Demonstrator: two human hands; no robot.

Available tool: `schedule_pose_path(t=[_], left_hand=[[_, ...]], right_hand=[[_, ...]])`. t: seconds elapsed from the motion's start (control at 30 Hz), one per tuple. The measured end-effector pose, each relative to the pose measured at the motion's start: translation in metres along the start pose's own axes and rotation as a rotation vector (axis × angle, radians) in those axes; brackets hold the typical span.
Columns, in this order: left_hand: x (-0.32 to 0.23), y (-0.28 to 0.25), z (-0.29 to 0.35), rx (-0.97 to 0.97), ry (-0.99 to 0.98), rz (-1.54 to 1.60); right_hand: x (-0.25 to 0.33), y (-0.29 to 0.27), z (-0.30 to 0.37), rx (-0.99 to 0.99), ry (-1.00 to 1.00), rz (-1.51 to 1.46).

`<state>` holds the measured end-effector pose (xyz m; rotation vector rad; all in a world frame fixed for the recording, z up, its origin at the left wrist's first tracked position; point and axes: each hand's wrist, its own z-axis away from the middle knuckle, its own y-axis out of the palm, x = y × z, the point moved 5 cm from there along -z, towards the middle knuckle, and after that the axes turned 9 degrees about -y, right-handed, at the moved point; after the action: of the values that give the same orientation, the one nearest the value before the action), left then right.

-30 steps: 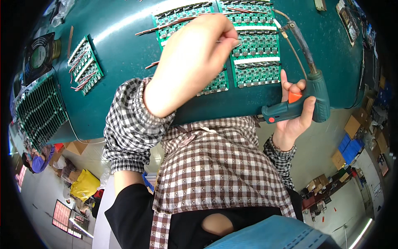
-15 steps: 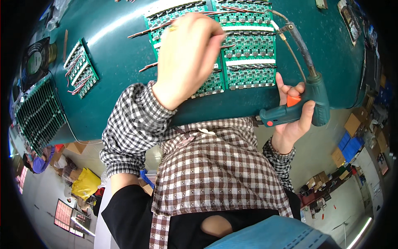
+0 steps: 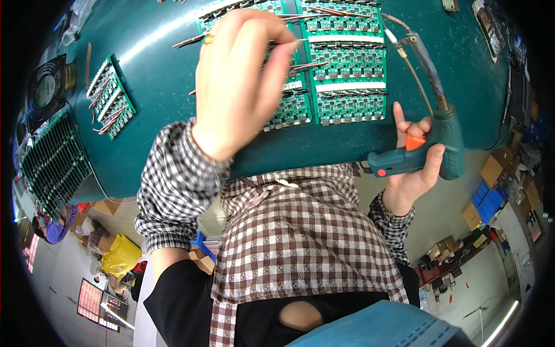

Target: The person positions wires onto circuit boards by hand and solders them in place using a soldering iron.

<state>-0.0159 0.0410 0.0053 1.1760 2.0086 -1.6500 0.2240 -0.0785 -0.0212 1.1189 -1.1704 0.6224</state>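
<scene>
My left hand hovers over the left green circuit board panel, its thumb and forefinger brought together. What lies between those fingertips is too small to make out; a thin pale line shows beside them. My right hand grips a dark green soldering gun with an orange trigger. Its metal barrel and thin feed tube reach up to the right edge of the right circuit board panel. Red, black and white wires lie across both panels, partly hidden by my left hand.
A smaller circuit board with wires lies on the green table at left. Beyond it are a black fan and a wire rack. A worn metal piece lies far right.
My left hand has shifted left, away from the right panel. My right hand and the soldering gun have moved slightly right and down.
</scene>
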Motion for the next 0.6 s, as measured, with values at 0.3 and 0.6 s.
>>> schedule_pose_path(t=[0.3, 0.6], left_hand=[[-0.013, 0.052, 0.002, 0.192, -0.192, -0.014], [-0.008, 0.057, 0.007, 0.103, -0.21, 0.043]], right_hand=[[0.017, -0.01, 0.007, 0.036, 0.029, 0.045], [0.039, -0.009, 0.022, -0.102, 0.062, 0.262]])
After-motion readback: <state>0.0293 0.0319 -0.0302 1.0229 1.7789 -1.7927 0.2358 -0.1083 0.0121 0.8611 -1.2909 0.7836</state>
